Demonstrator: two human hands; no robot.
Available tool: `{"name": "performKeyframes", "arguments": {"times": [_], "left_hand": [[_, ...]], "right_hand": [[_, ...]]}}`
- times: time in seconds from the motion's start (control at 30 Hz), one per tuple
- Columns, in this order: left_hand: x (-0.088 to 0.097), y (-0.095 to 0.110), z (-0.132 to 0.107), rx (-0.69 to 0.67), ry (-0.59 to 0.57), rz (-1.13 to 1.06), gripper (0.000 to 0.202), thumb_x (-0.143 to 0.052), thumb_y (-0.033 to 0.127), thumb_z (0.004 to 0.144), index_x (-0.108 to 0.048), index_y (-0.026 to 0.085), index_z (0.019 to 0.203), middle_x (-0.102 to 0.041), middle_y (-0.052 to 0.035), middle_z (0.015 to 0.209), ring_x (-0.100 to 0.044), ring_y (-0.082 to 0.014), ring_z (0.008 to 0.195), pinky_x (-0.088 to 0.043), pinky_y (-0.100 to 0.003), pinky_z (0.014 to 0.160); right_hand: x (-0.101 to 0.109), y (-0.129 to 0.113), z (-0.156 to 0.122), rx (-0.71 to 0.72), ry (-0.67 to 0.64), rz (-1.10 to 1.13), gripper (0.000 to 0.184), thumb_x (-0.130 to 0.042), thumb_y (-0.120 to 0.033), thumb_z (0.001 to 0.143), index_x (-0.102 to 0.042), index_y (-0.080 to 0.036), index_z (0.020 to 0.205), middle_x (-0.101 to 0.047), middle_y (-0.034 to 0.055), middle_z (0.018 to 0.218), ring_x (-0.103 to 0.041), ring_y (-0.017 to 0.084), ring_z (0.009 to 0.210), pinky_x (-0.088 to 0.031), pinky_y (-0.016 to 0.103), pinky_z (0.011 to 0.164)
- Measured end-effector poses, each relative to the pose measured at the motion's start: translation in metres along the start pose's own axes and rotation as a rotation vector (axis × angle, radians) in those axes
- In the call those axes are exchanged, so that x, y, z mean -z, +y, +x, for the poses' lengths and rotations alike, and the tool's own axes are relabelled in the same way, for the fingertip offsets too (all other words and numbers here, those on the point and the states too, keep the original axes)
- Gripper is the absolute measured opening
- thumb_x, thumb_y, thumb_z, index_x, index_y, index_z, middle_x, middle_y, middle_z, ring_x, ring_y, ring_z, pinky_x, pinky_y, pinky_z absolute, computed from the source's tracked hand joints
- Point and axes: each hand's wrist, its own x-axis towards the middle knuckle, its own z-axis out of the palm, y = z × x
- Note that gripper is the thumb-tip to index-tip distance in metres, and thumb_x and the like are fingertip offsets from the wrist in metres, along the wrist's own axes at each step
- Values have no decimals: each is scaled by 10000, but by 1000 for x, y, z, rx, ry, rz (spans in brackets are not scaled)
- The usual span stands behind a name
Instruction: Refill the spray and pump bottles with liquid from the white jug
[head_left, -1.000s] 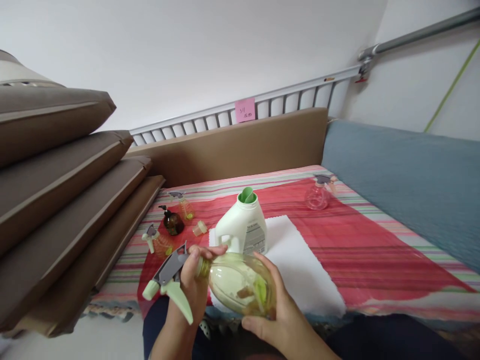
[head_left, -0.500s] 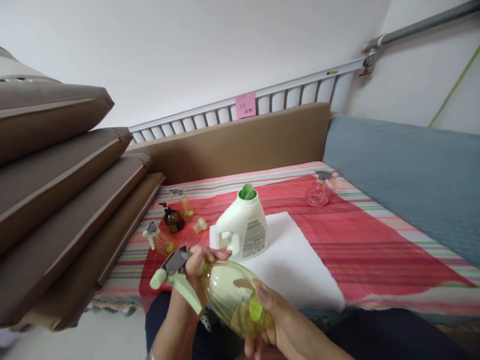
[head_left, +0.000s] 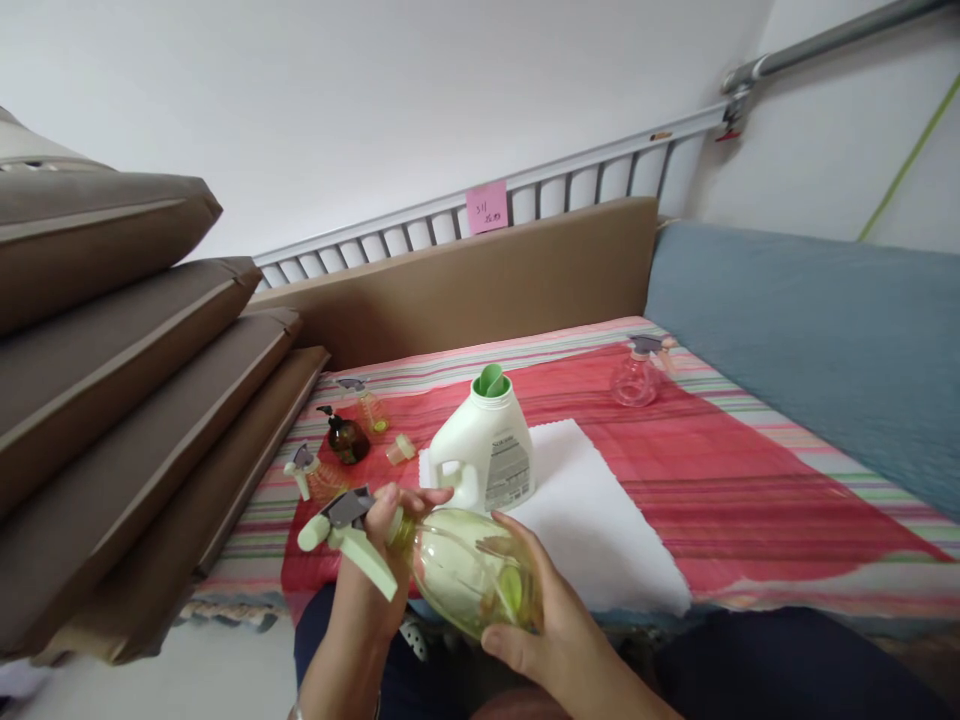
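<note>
A clear yellow spray bottle [head_left: 465, 560] with a grey and pale green trigger head lies tilted on its side in both my hands, above the near edge of the cloth. My left hand [head_left: 394, 520] is wrapped round its neck, just below the trigger head. Round the base of the bottle curl the fingers of my right hand [head_left: 551, 620]. Just beyond stands a white detergent jug [head_left: 480, 440], upright, with a green spout in its open mouth. It rests on a white sheet [head_left: 592, 530].
At left on the red cloth [head_left: 720, 490] are a brown pump bottle [head_left: 347, 437], two clear spray bottles [head_left: 371, 408] [head_left: 319, 475] and a small cap [head_left: 401, 449]. A pink spray bottle [head_left: 636, 375] stands far right. Stacked brown cushions [head_left: 150, 400] border the left side.
The spray bottle's base has risen, bringing it closer to level. My right hand has shifted up round the base, its thumb now in front. The jug stays in place.
</note>
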Motion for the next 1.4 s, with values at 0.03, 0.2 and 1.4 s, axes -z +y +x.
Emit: {"name": "performKeyframes", "arguments": {"times": [0.03, 0.2, 1.4], "left_hand": [[0, 0, 0, -3, -1, 14, 297, -681, 431, 692, -614, 153, 613, -710, -102, 781, -645, -324, 925, -481, -461, 837], [-3, 1, -3, -7, -39, 60, 277, -676, 417, 703, -616, 158, 624, -713, -100, 785, -641, -303, 922, -466, -430, 851], [0, 3, 6, -68, 79, 38, 306, -676, 437, 714, -633, 156, 600, -684, -45, 657, -662, -263, 857, -436, -437, 911]], "right_hand": [[1, -1, 0, -24, -23, 25, 878, -794, -461, 584, -347, -244, 1308, -485, 118, 1241, -596, 224, 906, -502, 337, 728], [1, -9, 2, -293, -198, 278, 736, -548, -688, 731, -414, -214, 1277, -639, 81, 915, -607, 121, 511, -427, 187, 403], [-3, 0, 8, -510, -233, 504, 816, -252, -776, 791, -403, -120, 1251, -674, 110, 744, -530, 96, 371, -410, 184, 366]]}}
